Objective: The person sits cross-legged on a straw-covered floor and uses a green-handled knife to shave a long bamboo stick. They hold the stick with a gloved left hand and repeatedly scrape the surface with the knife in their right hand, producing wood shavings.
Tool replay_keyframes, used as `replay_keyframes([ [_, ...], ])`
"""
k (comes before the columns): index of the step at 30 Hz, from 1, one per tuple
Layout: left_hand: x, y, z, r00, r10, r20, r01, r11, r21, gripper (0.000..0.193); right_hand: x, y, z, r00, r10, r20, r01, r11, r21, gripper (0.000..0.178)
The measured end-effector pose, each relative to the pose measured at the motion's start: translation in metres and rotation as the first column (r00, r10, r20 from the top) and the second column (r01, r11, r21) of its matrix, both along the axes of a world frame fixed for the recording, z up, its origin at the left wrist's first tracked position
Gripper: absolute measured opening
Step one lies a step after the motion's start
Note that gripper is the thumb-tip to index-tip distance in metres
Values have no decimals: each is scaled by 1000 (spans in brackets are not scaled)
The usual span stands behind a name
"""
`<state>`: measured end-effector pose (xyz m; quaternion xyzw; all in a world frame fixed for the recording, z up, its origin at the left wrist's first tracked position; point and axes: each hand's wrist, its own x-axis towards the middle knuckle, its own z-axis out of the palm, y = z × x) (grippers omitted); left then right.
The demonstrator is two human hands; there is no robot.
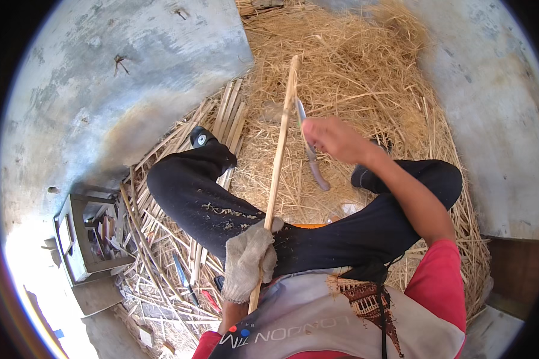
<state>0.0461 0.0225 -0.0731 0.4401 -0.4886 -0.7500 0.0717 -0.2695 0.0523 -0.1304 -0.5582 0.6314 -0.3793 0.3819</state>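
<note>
A long, pale strip of wood or bamboo (276, 170) runs from my lap up over the shavings, its far end slightly tilted right. My left hand (245, 263), in a knitted work glove, is closed around its lower part, by my left thigh. In my bare right hand (335, 137) is a knife (318, 173), gripped near the base of its blade. Its curved brown handle sticks out below my fingers. The blade lies alongside the strip's upper part; whether it touches the strip is hard to tell.
Curled shavings (365, 78) heap up ahead between grey walls (132, 54). Split strips (227, 113) lie beyond my left foot. Another knife (181, 274) with a blue-looking blade rests among scraps at my left, near a wooden stool-like frame (81, 239). My black-trousered legs (191, 185) are bent outward.
</note>
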Motion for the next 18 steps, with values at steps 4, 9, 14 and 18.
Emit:
replay_keyframes([
  [4,1,-2,3,1000,23,-10,-23,998,-57,49,40,13,10,776,23,-631,-165,972,-167,46],
  [9,5,5,14,989,-44,143,64,987,-144,53,35,11,-2,617,-177,-766,-27,969,-246,44],
  [14,4,20,16,969,-39,245,106,958,-267,50,4,1,-20,515,-265,-816,41,958,-285,46],
  [18,2,23,6,957,7,289,99,930,-353,47,18,-13,-35,533,-271,-801,120,962,-245,47],
])
